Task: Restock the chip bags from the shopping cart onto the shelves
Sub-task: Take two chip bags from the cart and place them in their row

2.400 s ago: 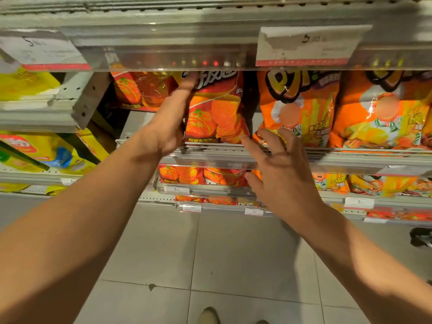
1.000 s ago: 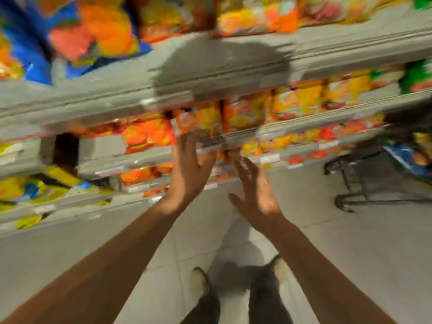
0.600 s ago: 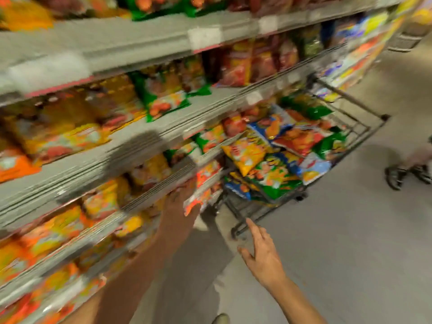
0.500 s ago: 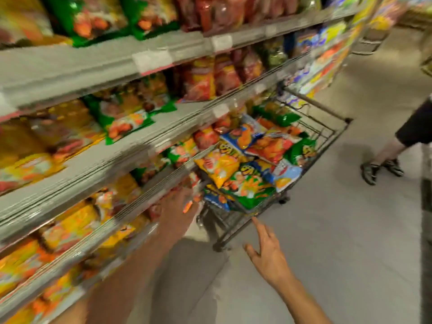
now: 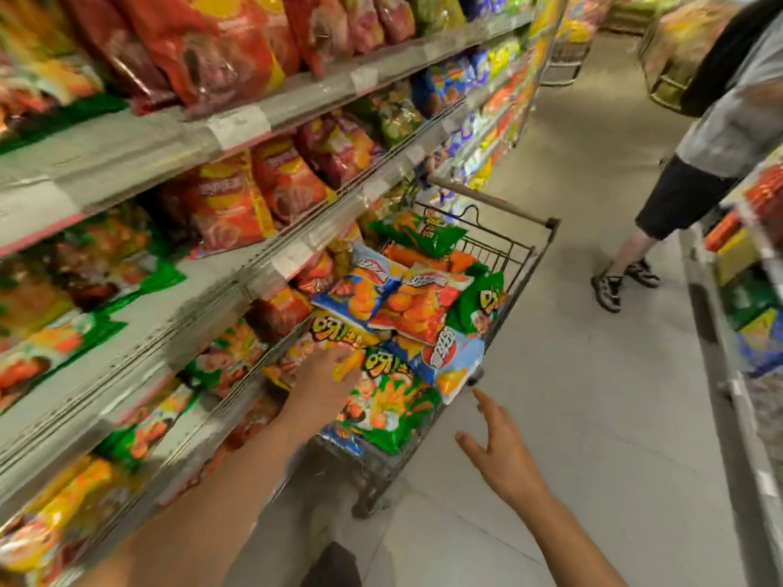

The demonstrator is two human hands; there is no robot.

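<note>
A wire shopping cart (image 5: 515, 258) stands against the shelves, heaped with chip bags. My left hand (image 5: 323, 385) reaches into its near end, and the fingers lie on a yellow chip bag (image 5: 334, 330); I see no closed grip. Just right of that hand lies a green chip bag (image 5: 392, 402), and beyond it a blue and white bag (image 5: 451, 358) and a red and orange bag (image 5: 417, 305). My right hand (image 5: 502, 451) hovers over the floor beside the cart's near corner, fingers spread, holding nothing.
Shelves (image 5: 127, 368) full of chip bags run along my left, with the cart's handle (image 5: 487, 201) at the far end. Another person (image 5: 699, 163) stands in the aisle at the right. A second shelf unit (image 5: 745, 315) lines the right edge.
I have turned from the orange bags on the shelf to the cart. My left hand moved from the shelf rail onto the yellow bag in the cart. My right hand stays open.
</note>
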